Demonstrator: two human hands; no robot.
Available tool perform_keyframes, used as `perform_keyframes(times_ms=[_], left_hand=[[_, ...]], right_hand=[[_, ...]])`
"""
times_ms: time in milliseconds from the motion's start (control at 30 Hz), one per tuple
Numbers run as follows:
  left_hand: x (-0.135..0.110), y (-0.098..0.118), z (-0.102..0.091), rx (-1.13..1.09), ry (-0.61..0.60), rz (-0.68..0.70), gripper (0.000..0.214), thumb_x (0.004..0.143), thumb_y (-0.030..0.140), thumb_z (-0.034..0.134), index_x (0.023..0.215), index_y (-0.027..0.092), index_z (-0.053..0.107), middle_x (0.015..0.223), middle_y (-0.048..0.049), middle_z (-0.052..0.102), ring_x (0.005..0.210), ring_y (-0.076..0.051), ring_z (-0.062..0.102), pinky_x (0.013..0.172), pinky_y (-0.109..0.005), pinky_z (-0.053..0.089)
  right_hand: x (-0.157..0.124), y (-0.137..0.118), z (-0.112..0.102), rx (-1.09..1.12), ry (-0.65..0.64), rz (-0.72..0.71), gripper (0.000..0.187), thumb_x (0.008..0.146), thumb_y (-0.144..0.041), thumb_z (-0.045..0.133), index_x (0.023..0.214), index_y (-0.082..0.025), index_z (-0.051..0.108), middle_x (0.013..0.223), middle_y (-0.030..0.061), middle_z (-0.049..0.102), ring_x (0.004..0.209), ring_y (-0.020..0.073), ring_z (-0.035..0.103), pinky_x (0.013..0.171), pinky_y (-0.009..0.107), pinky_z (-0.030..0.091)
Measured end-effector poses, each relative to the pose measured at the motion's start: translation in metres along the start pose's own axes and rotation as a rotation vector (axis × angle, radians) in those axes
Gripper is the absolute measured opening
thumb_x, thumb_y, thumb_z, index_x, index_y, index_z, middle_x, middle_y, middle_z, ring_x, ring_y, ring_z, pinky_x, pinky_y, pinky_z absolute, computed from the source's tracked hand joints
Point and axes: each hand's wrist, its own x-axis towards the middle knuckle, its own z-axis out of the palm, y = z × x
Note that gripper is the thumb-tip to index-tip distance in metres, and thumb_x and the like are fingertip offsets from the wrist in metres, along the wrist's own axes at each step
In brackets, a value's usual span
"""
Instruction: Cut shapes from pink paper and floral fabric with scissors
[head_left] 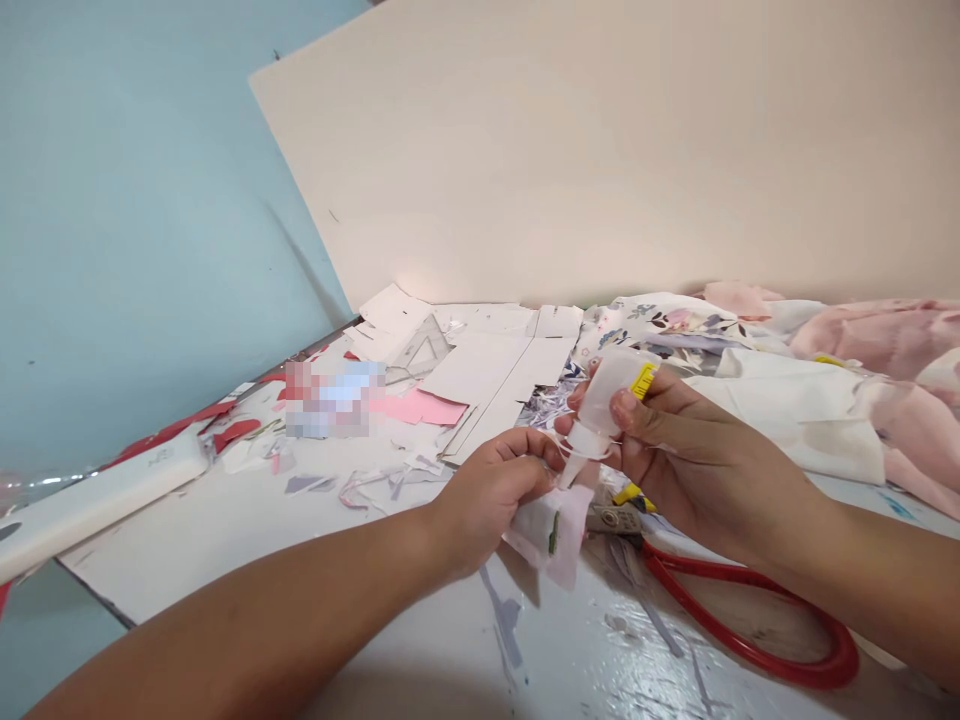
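In my right hand [667,430] is a translucent white glue bottle [604,395], tipped with its nozzle pointing down. My left hand [495,490] pinches a small piece of pale pink fabric [559,530] that carries a dark green mark. The nozzle tip meets the fabric's upper edge beside my left fingertips; whether glue is flowing I cannot tell. Below my right hand lie red-handled scissors [840,655], their blades partly hidden behind the fabric and fingers.
Paper scraps [420,465], white card [480,375] and a clear set square [424,350] cover the table's far side. Floral fabric [660,315] and pink cloth [862,340] are heaped at back right. A long white device [112,495] lies at left. A large cream board [600,150] stands behind.
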Motion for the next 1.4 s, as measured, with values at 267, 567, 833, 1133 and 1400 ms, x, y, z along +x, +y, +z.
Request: perform_keyframes(times_ms=[267, 567, 833, 1133, 1400], left_hand=[[-0.0017, 0.0008, 0.001, -0.009, 0.016, -0.026, 0.014, 0.059, 0.012, 0.048, 0.072, 0.019, 0.049, 0.058, 0.0034, 0.051, 0.045, -0.009, 0.048, 0.044, -0.02, 0.034], [-0.0014, 0.0018, 0.0018, 0.005, 0.01, -0.031, 0.015, 0.059, 0.012, 0.048, 0.073, 0.019, 0.051, 0.055, 0.0032, 0.05, 0.045, -0.009, 0.048, 0.043, -0.019, 0.031], [-0.0009, -0.0015, -0.0012, 0.015, 0.001, -0.032, 0.017, 0.059, 0.013, 0.048, 0.074, 0.02, 0.051, 0.053, 0.0039, 0.047, 0.044, -0.009, 0.046, 0.043, -0.02, 0.031], [-0.0013, 0.0005, 0.0003, 0.028, 0.006, -0.033, 0.017, 0.059, 0.012, 0.048, 0.073, 0.02, 0.051, 0.049, 0.0045, 0.043, 0.043, -0.01, 0.045, 0.043, -0.019, 0.029], [-0.0009, -0.0011, -0.0001, 0.014, -0.007, -0.023, 0.016, 0.06, 0.011, 0.049, 0.073, 0.02, 0.051, 0.056, 0.0025, 0.052, 0.045, -0.009, 0.048, 0.044, -0.019, 0.031]], right_hand=[[0.0014, 0.0005, -0.0005, 0.0, -0.004, 0.001, 0.003, 0.079, -0.019, 0.054, 0.078, -0.021, 0.053, 0.082, -0.0025, 0.058, 0.072, 0.012, 0.056, 0.058, 0.024, 0.046], [0.0019, -0.0006, -0.0019, -0.018, 0.013, 0.023, 0.006, 0.076, -0.017, 0.056, 0.076, -0.022, 0.053, 0.08, -0.0037, 0.059, 0.07, 0.0122, 0.056, 0.061, 0.026, 0.047], [0.0019, -0.0013, -0.0012, -0.034, 0.013, 0.016, 0.006, 0.076, -0.019, 0.057, 0.076, -0.022, 0.052, 0.081, -0.0031, 0.06, 0.069, 0.0119, 0.056, 0.058, 0.024, 0.046], [0.0019, -0.0025, 0.0007, -0.032, 0.043, 0.032, 0.009, 0.073, -0.019, 0.061, 0.077, -0.022, 0.054, 0.076, -0.0037, 0.06, 0.066, 0.0109, 0.056, 0.057, 0.023, 0.047], [0.001, -0.0028, -0.0004, -0.018, 0.052, 0.044, 0.011, 0.071, -0.017, 0.063, 0.076, -0.022, 0.055, 0.072, -0.0038, 0.06, 0.061, 0.009, 0.054, 0.052, 0.019, 0.048]])
